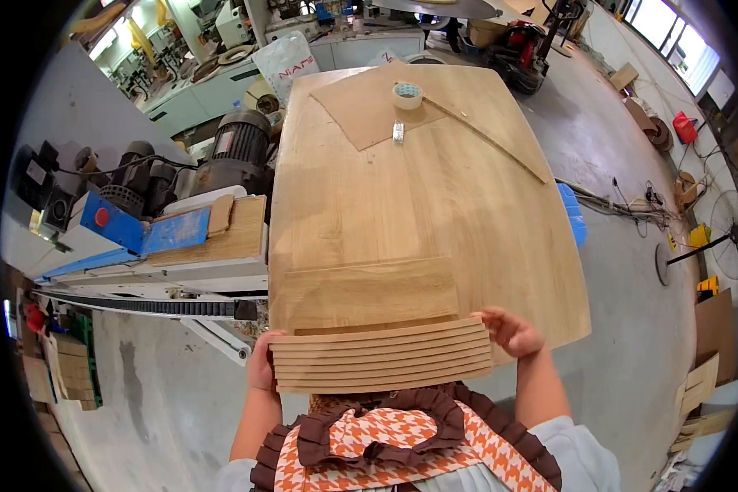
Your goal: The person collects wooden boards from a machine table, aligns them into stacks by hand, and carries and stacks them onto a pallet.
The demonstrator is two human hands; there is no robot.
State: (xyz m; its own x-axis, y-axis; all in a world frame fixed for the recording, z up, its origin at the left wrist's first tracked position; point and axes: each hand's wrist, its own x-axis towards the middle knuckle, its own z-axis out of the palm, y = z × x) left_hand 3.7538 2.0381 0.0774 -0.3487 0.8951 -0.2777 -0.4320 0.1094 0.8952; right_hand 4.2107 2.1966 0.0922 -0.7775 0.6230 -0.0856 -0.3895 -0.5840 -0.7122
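A stack of several thin wooden boards is held close to my body at the near edge of the table, its long layered edges facing me. My left hand is closed around the stack's left end, with part of the fingers hidden behind it. At the right end, my right hand has its fingers loosely bent and apart. Its fingertips are at the stack's upper right corner, not wrapped round it. Just beyond the stack, a flat wood-grain board lies on the wood-grain table.
A tape roll, a brown sheet, a small whitish item and a thin strip lie at the table's far end. A machine with motors adjoins the left side. Cables run along the floor at right.
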